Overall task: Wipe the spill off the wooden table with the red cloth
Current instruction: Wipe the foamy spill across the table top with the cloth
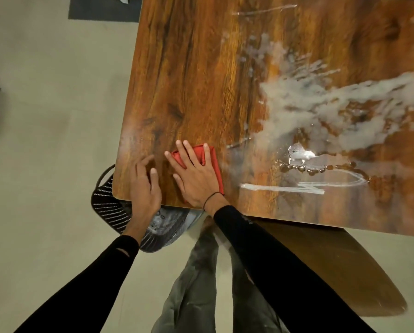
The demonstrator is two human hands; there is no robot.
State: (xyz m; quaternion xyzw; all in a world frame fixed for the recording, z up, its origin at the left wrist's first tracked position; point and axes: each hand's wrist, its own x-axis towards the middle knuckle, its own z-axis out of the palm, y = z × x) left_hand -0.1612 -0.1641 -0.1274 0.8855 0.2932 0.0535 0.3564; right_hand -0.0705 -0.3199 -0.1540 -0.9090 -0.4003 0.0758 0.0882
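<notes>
Red cloth [210, 162] is lying folded near the wooden table [201, 80] edge, mostly hidden under the flat, spread right hand [196, 179]. Left hand [144, 186] is resting loosely open beside it. Milky spill [333, 111] is running off-frame right.

Both arms in long, close-fitting black sleeves ending at wrists; small slit-like tear in left black sleeve [122, 251] near cuff; faint small print on right black sleeve [249, 218] near cuff; thin black band [210, 197] round right wrist; grey, pale-smudged trousers [196, 280] below
</notes>
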